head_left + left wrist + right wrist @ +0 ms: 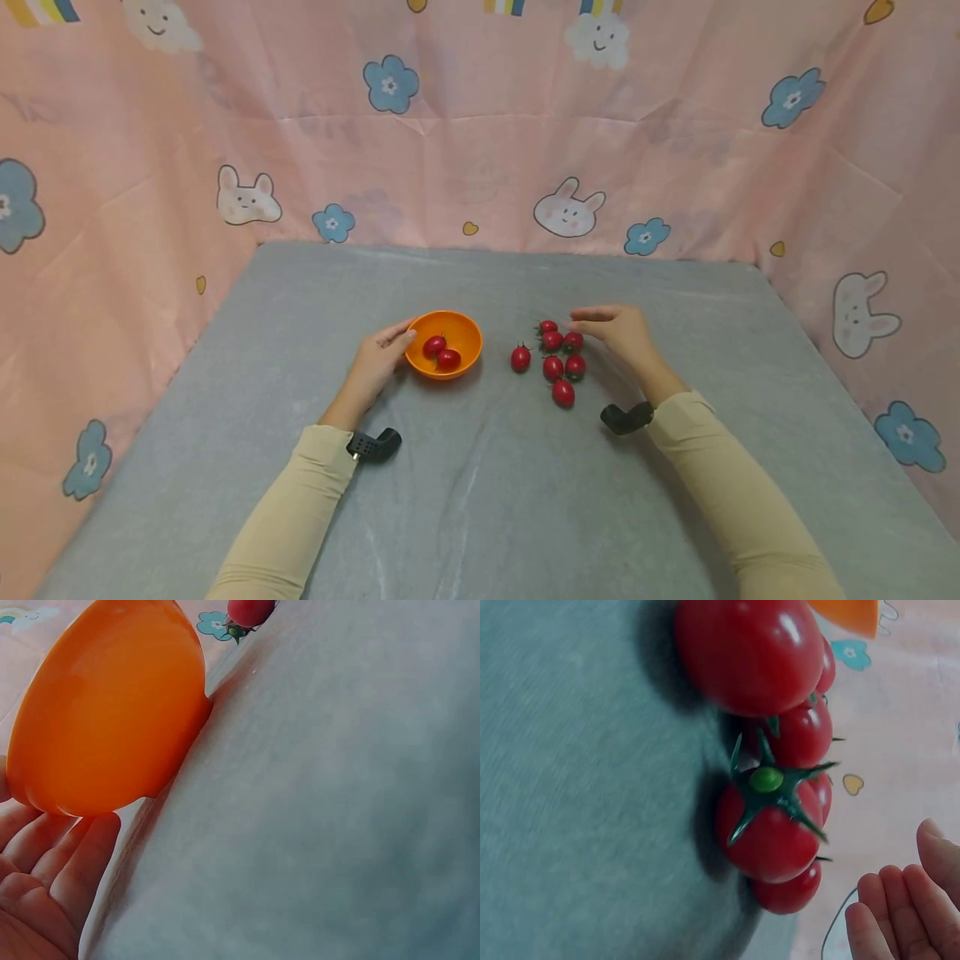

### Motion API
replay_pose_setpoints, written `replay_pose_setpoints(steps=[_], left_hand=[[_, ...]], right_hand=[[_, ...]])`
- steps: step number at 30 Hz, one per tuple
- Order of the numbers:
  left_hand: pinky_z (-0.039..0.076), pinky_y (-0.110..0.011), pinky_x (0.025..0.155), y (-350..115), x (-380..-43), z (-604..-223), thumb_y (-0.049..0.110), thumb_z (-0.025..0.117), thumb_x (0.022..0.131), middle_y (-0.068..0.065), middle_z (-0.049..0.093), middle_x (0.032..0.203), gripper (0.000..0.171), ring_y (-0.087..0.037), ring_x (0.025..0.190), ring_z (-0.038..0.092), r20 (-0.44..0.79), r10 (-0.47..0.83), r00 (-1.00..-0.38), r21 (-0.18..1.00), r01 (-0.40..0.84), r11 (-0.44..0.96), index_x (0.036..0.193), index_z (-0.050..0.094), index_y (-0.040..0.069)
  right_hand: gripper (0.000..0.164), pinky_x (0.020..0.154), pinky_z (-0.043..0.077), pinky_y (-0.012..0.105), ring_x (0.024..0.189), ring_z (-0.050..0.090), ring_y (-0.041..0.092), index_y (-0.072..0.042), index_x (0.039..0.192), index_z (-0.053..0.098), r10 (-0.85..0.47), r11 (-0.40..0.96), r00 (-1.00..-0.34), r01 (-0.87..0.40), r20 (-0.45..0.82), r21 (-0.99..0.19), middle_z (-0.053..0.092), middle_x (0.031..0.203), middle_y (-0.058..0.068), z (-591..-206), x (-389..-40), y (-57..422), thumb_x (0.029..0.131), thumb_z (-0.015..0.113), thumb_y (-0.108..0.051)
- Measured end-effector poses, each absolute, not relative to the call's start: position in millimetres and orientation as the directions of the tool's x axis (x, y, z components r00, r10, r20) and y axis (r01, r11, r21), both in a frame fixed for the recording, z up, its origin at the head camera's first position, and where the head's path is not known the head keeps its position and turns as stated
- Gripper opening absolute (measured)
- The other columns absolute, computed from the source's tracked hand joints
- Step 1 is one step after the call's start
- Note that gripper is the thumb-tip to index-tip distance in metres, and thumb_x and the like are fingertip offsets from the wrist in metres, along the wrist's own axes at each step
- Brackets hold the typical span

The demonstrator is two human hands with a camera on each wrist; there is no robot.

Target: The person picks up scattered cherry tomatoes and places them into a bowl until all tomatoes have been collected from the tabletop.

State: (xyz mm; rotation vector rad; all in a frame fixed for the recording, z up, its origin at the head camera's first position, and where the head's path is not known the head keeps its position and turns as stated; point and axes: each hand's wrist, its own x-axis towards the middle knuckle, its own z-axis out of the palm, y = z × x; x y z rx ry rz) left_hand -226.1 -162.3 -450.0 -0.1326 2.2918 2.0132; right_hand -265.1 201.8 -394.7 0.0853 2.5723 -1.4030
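An orange bowl stands on the table with two cherry tomatoes inside. My left hand holds it at its left side, thumb at the rim; in the left wrist view the fingers touch the bowl's outer wall. To the right of the bowl lies a loose group of several red cherry tomatoes, some with green stems. Just right of the group's far end is my right hand. In the right wrist view its thumb is apart from the fingers, and nothing is between them.
The grey table runs back to a pink curtain printed with rabbits, clouds and flowers, which also hangs along both sides. Each wrist wears a black strapped device, one on the left and one on the right.
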Motion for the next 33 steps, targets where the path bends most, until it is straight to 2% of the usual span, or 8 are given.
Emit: replay_pose_setpoints(steps=[5,11,17,24,33], left_hand=[[0.053,-0.024,0.094,-162,-227,-452,0.028,0.056,0.102,-0.011,0.055,0.146,0.044,-0.025,0.130,0.056,-0.123,-0.010,-0.992,0.983,-0.123,0.133,0.142,0.055,0.009],[0.053,-0.023,0.094,-163,-228,-453,0.029,0.057,0.102,-0.012,0.055,0.146,0.044,-0.025,0.130,0.056,-0.117,-0.005,-0.993,0.985,-0.117,0.128,0.142,0.055,0.009],[0.054,-0.018,0.087,-162,-229,-453,0.028,0.056,0.102,-0.012,0.056,0.146,0.044,-0.025,0.128,0.057,-0.119,-0.006,-0.993,0.985,-0.119,0.122,0.142,0.055,0.009],[0.053,-0.015,0.084,-162,-229,-452,0.028,0.056,0.102,-0.011,0.056,0.145,0.044,-0.024,0.126,0.057,-0.128,-0.008,-0.992,0.985,-0.128,0.118,0.142,0.056,0.009],[0.053,-0.016,0.085,-162,-229,-453,0.029,0.055,0.103,-0.011,0.056,0.145,0.044,-0.025,0.126,0.057,-0.123,-0.002,-0.992,0.985,-0.122,0.121,0.142,0.056,0.009]], right_hand=[[0.053,0.115,0.035,0.051,0.135,0.046,0.029,-0.008,0.128,0.067,-0.040,0.535,-0.978,0.152,-0.204,-0.831,0.063,0.136,0.013,-398,-265,207,0.088,0.074,-0.042],[0.049,0.114,0.037,0.048,0.137,0.045,0.029,-0.006,0.129,0.066,-0.040,0.518,-0.977,0.160,-0.211,-0.840,0.062,0.137,0.015,-402,-266,209,0.090,0.073,-0.036],[0.045,0.114,0.037,0.046,0.138,0.044,0.030,-0.004,0.129,0.066,-0.030,0.520,-0.974,0.175,-0.223,-0.836,0.062,0.136,0.016,-404,-266,211,0.092,0.071,-0.029],[0.046,0.116,0.036,0.047,0.140,0.042,0.031,-0.005,0.131,0.065,-0.014,0.529,-0.966,0.212,-0.259,-0.822,0.061,0.138,0.016,-409,-269,211,0.092,0.071,-0.030],[0.051,0.109,0.044,0.041,0.131,0.053,0.028,-0.004,0.133,0.063,-0.027,0.538,-0.960,0.220,-0.278,-0.813,0.062,0.137,0.016,-416,-273,209,0.090,0.074,-0.029]])
